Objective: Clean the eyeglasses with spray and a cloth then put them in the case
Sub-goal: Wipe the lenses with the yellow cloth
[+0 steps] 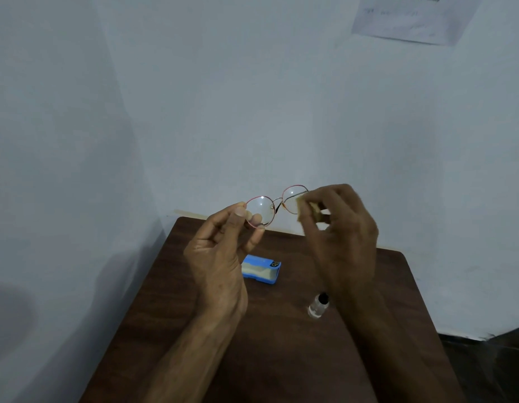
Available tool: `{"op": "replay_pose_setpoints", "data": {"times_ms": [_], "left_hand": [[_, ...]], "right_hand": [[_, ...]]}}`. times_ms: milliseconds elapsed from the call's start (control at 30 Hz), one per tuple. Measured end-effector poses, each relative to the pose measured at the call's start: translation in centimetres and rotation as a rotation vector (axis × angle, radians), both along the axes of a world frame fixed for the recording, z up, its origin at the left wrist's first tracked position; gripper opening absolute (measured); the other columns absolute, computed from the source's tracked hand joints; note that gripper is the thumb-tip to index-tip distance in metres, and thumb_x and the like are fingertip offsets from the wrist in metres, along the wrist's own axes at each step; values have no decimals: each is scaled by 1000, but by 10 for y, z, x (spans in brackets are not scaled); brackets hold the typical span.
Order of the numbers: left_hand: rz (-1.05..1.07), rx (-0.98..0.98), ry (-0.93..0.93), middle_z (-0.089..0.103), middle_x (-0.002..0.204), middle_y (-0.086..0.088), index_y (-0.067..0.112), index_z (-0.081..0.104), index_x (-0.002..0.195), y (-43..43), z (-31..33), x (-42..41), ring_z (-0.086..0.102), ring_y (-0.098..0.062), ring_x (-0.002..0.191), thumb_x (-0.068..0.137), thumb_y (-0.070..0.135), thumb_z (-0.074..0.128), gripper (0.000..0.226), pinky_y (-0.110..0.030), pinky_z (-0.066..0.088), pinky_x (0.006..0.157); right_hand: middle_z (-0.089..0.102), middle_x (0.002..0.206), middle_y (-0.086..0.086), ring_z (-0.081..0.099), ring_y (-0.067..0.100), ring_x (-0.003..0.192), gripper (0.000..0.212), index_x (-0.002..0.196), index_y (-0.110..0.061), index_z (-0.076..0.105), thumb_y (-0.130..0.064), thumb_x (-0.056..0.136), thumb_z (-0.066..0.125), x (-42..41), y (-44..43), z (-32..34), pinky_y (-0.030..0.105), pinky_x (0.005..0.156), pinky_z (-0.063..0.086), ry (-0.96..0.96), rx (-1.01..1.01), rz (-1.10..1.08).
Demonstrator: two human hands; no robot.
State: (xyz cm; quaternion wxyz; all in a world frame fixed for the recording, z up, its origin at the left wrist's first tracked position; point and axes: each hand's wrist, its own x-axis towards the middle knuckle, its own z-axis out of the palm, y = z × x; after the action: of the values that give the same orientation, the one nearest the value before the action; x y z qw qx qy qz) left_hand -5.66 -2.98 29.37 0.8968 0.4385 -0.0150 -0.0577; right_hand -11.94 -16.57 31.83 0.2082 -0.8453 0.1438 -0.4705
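Holding thin red round-rimmed wire eyeglasses at mid-frame, above the dark brown wooden tabletop, the left hand has a pinching grip on the left lens rim. The right hand grips a pale yellow cloth against the right lens. Below lie an open blue case and a small clear spray bottle.
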Motion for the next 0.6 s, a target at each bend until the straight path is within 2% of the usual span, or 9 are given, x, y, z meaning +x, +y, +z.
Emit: {"op": "replay_pose_setpoints", "data": {"times_ms": [67,233,333,433,600], "left_hand": [[-2,-2,-1,79,94,-13,4,77,108,1,0,0,79,-25,86,84,18,75,28,-34,64,76],[3,37,-46,80,92,-8,7,78,103,5,-1,5,79,-25,84,88,13,74,16,-33,64,74],[9,72,-102,80,93,-11,7,79,103,7,-2,5,79,-27,86,83,18,76,23,-37,65,77],[15,74,-104,80,97,-16,4,78,105,9,-4,7,79,-30,88,82,19,76,28,-42,66,80],[0,81,-104,80,91,-10,6,78,102,8,-6,7,79,-26,85,83,17,75,23,-37,65,77]], "right_hand": [[64,98,-4,64,16,81,8,91,-16,71,-9,93,76,4,-5,6,43,67,60,-8,-3,-58],[68,102,-1,66,19,84,6,96,-13,73,-8,93,74,8,25,9,38,65,57,77,-145,79],[68,99,-1,66,22,83,5,94,-14,73,-9,94,75,14,17,11,43,65,57,22,-67,31],[68,96,-2,65,20,81,7,93,-14,73,-8,92,76,14,25,11,42,64,57,54,-60,83],[67,94,-4,64,17,80,8,91,-15,73,-8,91,77,20,27,12,43,66,58,50,-25,52]]}}
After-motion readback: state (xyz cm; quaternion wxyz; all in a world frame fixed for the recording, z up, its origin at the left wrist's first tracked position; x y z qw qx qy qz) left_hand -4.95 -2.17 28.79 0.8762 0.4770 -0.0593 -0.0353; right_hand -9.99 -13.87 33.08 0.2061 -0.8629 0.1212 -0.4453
